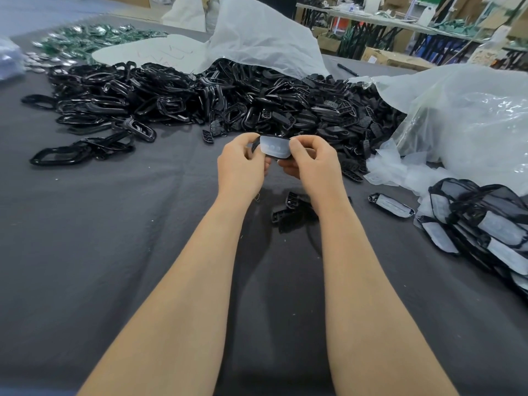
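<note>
L grip point(241, 164) is pinching black frame point(255, 145); R grip point(311, 161) is pinching translucent pad point(275, 148) against it; both just before parts pile point(200, 95).

Bare forearms point(197, 281) lead to bare left hand point(239, 164) and right hand point(313, 164).

Two hands, one part — and a heap past counting
The left hand point(240, 164) and right hand point(311, 161) pinch one translucent-covered part point(275, 147); two clear plastic bags point(257, 38), one finished part point(391, 205) lying alone, one black pen point(347, 69) — the black frame heap point(171, 92) defies any count.
</note>
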Tool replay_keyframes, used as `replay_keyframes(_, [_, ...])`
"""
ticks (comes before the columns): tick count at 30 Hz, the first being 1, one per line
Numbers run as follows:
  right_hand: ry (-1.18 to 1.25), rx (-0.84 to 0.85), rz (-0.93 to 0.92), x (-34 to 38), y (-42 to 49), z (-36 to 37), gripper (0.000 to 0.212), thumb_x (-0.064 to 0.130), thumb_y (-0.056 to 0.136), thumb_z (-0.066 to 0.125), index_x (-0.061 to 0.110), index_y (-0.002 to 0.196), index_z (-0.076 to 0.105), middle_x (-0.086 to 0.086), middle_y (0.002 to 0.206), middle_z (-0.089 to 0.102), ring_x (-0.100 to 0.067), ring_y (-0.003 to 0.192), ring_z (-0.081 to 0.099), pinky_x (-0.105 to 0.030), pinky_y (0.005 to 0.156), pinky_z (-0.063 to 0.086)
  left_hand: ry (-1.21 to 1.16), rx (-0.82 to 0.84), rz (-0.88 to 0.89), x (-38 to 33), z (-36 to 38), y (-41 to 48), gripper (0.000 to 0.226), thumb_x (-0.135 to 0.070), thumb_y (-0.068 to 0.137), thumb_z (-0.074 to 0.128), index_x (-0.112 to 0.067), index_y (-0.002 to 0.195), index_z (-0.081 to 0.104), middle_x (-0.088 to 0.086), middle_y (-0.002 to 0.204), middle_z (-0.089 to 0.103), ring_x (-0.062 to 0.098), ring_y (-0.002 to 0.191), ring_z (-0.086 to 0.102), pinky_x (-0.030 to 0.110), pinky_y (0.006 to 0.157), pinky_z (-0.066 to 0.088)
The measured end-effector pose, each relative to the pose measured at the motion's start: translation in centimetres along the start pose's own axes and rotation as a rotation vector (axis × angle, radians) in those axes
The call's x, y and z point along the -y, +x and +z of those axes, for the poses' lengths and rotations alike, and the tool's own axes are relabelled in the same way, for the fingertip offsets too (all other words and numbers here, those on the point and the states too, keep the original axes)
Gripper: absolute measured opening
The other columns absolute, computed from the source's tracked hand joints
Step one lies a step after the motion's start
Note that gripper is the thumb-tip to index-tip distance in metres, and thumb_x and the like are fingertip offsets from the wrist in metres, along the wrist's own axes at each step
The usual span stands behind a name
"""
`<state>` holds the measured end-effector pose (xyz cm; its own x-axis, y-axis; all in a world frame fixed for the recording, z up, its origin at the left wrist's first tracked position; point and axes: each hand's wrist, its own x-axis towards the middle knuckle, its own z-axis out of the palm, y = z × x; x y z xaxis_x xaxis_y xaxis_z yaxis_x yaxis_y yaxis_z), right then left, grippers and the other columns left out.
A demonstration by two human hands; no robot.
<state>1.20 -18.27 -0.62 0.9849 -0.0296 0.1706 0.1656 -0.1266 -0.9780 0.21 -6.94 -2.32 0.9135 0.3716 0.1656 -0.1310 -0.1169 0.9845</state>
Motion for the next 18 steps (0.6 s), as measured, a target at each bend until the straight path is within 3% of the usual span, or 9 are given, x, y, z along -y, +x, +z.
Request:
replay_keyframes(7, [-0.043, -0.014, 0.000, 0.02, -0.20, 0.10, 0.014, 0.005, 0.091, 0.060, 0.007, 0.103, 0.053, -0.015, 0.095, 0.067, -0.007, 0.065, 0.065, -0.023, 0.070, 0.057, -0.018, 0.003, -0.007, -0.18, 0.07, -0.26, 0.025, -0.005, 0.094, 0.050, -0.029, 0.101, 0.053, -0.007, 0.062, 0.061, 0.000, 0.055, 0.057, 0.033, 0.075, 0.057])
replay_keyframes(14, [0.181, 0.014, 0.141, 0.06, 0.02, -0.01, 0.019, 0.008, 0.093, 0.058, 0.004, 0.111, 0.057, -0.006, 0.085, 0.066, -0.010, 0.069, 0.066, -0.020, 0.066, 0.056, -0.031, 0.007, -0.001, -0.33, 0.02, -0.36, 0.029, -0.007, 0.094, 0.052, -0.036, 0.089, 0.052, -0.005, 0.064, 0.061, 0.005, 0.059, 0.058, 0.038, 0.078, 0.057])
replay_keyframes(18, [0.158, 0.015, 0.146, -0.05, 0.18, 0.03, 0.016, 0.007, 0.095, 0.054, -0.001, 0.107, 0.060, -0.006, 0.081, 0.066, -0.010, 0.069, 0.064, -0.020, 0.068, 0.056, -0.032, 0.006, -0.002, -0.43, 0.05, -0.45, 0.033, -0.009, 0.095, 0.053, -0.040, 0.086, 0.049, -0.006, 0.062, 0.060, 0.002, 0.056, 0.057, 0.036, 0.078, 0.058])
